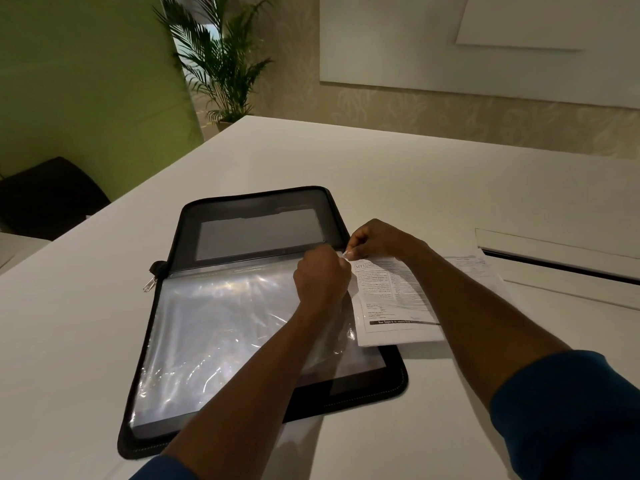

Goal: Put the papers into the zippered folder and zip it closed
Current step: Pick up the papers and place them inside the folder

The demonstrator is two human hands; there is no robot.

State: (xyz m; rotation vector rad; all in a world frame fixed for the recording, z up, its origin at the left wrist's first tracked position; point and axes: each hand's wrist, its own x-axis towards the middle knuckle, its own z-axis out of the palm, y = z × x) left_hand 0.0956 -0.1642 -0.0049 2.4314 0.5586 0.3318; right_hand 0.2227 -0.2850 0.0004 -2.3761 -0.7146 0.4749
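Note:
A black zippered folder [194,216] lies open on the white table, its zip pull [149,284] hanging at the left of the spine. Clear plastic sleeves [221,317] fill its near half. My left hand [322,277] pinches the top right corner of a sleeve. My right hand [377,239] grips the top corner of a printed paper [391,299] that overlaps the folder's right edge. The two hands meet at that corner. Another paper [474,268] lies on the table to the right, partly hidden by my right forearm.
The white table [86,323] stretches around the folder. A long white box [561,254] with a dark slot sits at the right. A dark chair [48,199] stands off the table's left edge. A potted palm [225,64] stands beyond the far corner.

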